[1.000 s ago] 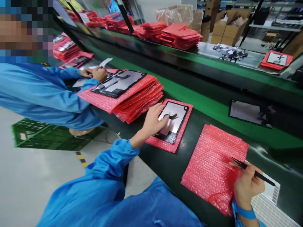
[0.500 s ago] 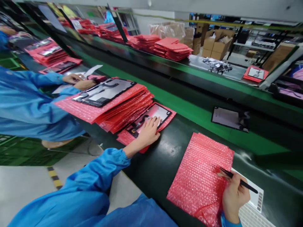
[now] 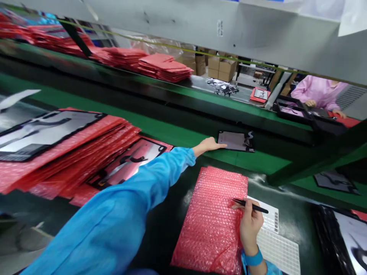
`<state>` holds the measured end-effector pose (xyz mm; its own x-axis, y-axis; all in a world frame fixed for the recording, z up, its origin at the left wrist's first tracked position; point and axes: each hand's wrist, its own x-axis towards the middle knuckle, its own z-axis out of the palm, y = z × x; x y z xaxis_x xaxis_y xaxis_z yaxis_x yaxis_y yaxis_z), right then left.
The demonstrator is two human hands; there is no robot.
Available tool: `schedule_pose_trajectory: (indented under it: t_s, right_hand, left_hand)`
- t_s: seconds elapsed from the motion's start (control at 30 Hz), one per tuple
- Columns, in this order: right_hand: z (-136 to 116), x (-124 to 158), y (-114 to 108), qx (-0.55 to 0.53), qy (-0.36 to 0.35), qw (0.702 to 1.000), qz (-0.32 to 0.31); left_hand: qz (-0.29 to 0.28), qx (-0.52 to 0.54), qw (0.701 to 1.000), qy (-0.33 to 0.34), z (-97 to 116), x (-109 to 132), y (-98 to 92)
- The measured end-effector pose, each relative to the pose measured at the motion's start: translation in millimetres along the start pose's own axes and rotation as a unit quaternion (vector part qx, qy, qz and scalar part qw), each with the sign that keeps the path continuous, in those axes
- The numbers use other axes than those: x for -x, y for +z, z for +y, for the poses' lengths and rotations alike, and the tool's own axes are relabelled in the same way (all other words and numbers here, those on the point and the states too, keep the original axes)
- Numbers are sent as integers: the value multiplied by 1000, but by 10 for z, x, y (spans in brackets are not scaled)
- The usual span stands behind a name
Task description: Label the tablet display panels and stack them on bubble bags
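My left hand [image 3: 208,145] reaches out over the green belt and its outstretched fingers touch the near left edge of a dark flat panel [image 3: 236,141] lying there. My right hand [image 3: 250,226] is closed on black tweezers [image 3: 250,206] whose tips rest over the right edge of a red bubble-wrap sheet [image 3: 213,219] on the dark table. A second panel on red bubble wrap [image 3: 130,161] lies left of my left sleeve, beside a tall stack of red bubble-wrap sheets [image 3: 71,152] topped by another panel [image 3: 43,131].
A white perforated sheet [image 3: 276,244] lies under my right wrist. Another panel [image 3: 348,233] sits at the far right edge. Stacks of red sheets [image 3: 160,68] line the far bench. A person in pink [image 3: 318,93] works at the back right.
My left hand left the panel beside the stack and stretched forward to the panel on the green belt. My view swung to the right. The right hand still grips the tweezers.
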<state>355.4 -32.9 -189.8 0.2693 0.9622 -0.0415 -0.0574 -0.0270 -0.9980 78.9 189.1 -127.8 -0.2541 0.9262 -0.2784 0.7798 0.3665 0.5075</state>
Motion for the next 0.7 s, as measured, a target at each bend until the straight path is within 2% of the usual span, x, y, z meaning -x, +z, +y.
schedule_pose_trajectory:
  t_s: [0.1,0.17,0.27,0.4,0.47,0.53,0.63,0.7]
  right_hand:
    - [-28,-29,17,-14,1,1000,2]
    - [-61,-48,31,-23,-2,1000,4]
    - [-118,-82,43,-31,-10,999,7]
    - [-207,-152,-2,-38,-32,999,12]
    - [-269,-198,-79,-48,-48,998,19]
    - [-343,-254,-204,-58,-69,995,29]
    - [-446,-375,-478,-43,-97,993,43]
    - [-491,-480,-696,-5,-98,994,40]
  left_hand:
    - [-18,35,999,-28,323,-307,77]
    - [-19,71,996,-46,370,-361,71]
    - [-11,152,987,-55,328,-295,41]
    - [54,291,955,-21,336,-127,-103]
    - [103,344,933,-1,352,-37,-287]
    - [124,384,915,29,317,93,-523]
    - [73,436,891,102,157,433,-791]
    - [39,450,884,121,25,747,-810]
